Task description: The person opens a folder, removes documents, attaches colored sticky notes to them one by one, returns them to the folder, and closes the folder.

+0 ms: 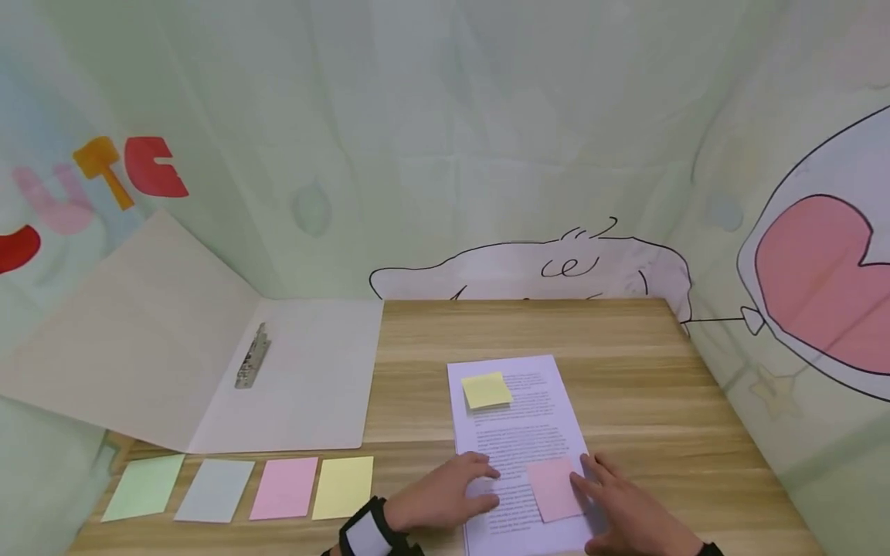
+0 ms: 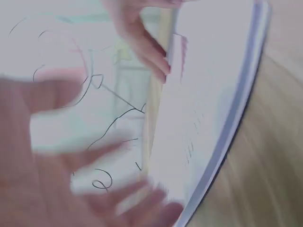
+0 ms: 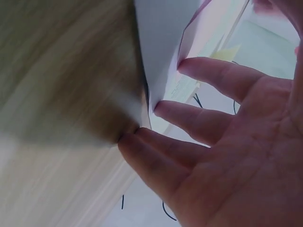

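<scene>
A stack of printed sheets [image 1: 518,440] lies on the wooden table, with a yellow sticky note [image 1: 487,391] near its top left and a pink sticky note [image 1: 554,489] toward its lower right. At the stack's left edge is my left hand [image 1: 452,494], its fingers spread and loosely bent; in the left wrist view they look blurred and hold nothing. My right hand [image 1: 636,506] is at the right edge. The right wrist view shows its fingers [image 3: 189,120] extended, one tip at the pink note's edge, another at the paper edge and others on the tabletop.
An open white folder [image 1: 316,371] with a metal clip [image 1: 253,357] stands at the left, its cover raised against the curtain. In front of it lie green [image 1: 144,486], grey-blue [image 1: 214,490], pink [image 1: 283,488] and yellow [image 1: 344,486] notes. Printed curtains [image 1: 487,154] enclose the table.
</scene>
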A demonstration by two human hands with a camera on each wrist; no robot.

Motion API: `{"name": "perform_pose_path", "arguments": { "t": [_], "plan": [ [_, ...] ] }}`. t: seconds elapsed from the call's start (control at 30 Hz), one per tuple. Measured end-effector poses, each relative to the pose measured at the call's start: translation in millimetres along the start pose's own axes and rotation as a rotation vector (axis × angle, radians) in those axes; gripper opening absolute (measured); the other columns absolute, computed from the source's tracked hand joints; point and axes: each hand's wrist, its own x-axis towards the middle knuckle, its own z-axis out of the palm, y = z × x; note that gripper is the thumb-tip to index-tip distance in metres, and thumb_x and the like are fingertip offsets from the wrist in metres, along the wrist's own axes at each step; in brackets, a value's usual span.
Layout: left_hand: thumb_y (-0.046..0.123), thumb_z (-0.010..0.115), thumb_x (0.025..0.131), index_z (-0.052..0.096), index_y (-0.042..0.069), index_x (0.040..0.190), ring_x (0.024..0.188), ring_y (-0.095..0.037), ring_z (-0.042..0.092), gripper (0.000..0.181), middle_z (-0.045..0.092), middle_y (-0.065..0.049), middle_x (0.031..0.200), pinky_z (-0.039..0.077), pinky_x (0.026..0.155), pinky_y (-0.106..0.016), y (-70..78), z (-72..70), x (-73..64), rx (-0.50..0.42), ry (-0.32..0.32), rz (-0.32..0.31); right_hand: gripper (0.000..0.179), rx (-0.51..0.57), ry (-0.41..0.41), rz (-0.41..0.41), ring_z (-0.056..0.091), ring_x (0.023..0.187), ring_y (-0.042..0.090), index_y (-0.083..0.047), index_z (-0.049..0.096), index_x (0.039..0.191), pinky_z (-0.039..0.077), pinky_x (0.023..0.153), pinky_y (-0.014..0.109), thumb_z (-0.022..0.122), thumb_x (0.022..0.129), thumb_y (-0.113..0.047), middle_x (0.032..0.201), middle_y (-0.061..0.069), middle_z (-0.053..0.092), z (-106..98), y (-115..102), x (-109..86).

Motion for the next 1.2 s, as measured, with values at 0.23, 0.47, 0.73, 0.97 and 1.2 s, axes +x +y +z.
{"name": "perform_pose_path", "arguments": {
  "t": [0.23, 0.47, 0.73, 0.97, 1.2],
  "plan": [
    [0.021, 0.050, 0.096, 0.032, -0.011, 0.137, 0.127, -0.042, 0.036, 0.055, 0.037, -0.032, 0.136, 0.030, 0.100, -0.058, -11.6, -6.0, -6.8, -0.647, 0.276, -0.234, 0.080, 0.002, 0.001, -0.011, 0.029, 0.131, 0.047, -0.006, 0.055, 0.132, 0.035, 0.093, 0.061, 0.087, 0.063, -0.033, 0.145, 0.021, 0.037, 6, -5, -1.2],
    [0.019, 0.046, 0.097, 0.029, -0.013, 0.137, 0.124, -0.041, 0.037, 0.054, 0.032, -0.036, 0.136, 0.034, 0.098, -0.058, -15.9, -4.4, -11.3, -0.880, 0.333, -0.290, 0.078, 0.003, -0.009, -0.021, 0.029, 0.131, 0.047, -0.005, 0.056, 0.130, 0.036, 0.093, 0.059, 0.087, 0.063, -0.029, 0.144, 0.019, 0.039, 6, -9, -1.6],
    [0.018, 0.044, 0.097, 0.027, -0.014, 0.138, 0.120, -0.035, 0.043, 0.055, 0.040, -0.027, 0.134, 0.040, 0.095, -0.047, -24.2, -5.3, -6.1, -0.994, 0.343, -0.323, 0.076, -0.054, 0.037, -0.145, 0.034, 0.128, 0.048, -0.001, 0.057, 0.128, 0.040, 0.090, 0.056, 0.087, 0.064, -0.027, 0.140, 0.022, 0.043, 8, -9, -3.0],
    [0.013, 0.047, 0.095, 0.046, -0.008, 0.110, 0.086, -0.017, 0.049, 0.027, 0.052, -0.009, 0.097, 0.043, 0.070, -0.027, -37.0, -8.6, 11.1, -1.011, 0.428, -0.339, 0.077, -0.047, 0.001, -0.073, 0.030, 0.131, 0.045, -0.003, 0.055, 0.131, 0.037, 0.094, 0.057, 0.086, 0.065, -0.026, 0.144, 0.019, 0.039, 3, -11, -2.1],
    [0.017, 0.051, 0.094, 0.053, -0.007, 0.111, 0.076, -0.016, 0.046, 0.029, 0.052, -0.004, 0.086, 0.033, 0.059, -0.025, -40.8, -18.3, 28.1, -0.886, 0.353, -0.361, 0.079, -0.020, -0.021, -0.014, 0.028, 0.133, 0.044, -0.007, 0.054, 0.133, 0.034, 0.095, 0.059, 0.081, 0.069, -0.044, 0.146, 0.016, 0.037, 1, -12, -1.1]
  ]
}}
